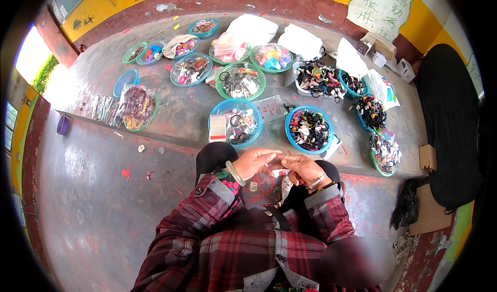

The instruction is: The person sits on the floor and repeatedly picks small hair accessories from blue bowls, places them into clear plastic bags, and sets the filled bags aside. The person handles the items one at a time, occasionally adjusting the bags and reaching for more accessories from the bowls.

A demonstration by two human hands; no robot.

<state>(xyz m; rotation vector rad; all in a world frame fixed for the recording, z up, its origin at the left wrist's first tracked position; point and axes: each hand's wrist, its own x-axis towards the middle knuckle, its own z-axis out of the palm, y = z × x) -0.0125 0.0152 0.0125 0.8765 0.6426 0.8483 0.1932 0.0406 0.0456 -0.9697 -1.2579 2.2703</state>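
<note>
My left hand [253,163], a pale bangle at its wrist, reaches across in front of my knees with fingers stretched out. Its fingertips meet those of my right hand [305,170], which has a band on the wrist and loosely bent fingers spread apart. No object shows between the hands, though the overlapping fingers hide part of the gap. Just beyond them stand a blue basin [309,130] of dark hair ties and small colourful pieces, and another blue basin [236,122] with bagged black loops and a white-and-red card box [218,128].
Several more basins stand on the raised concrete ledge [191,121], including a green basin [240,81] of bagged items. White sacks [253,28] lie behind. A purple bowl [62,125] is at far left. At right are a long black covered object [448,126] and a black plastic bag [406,204].
</note>
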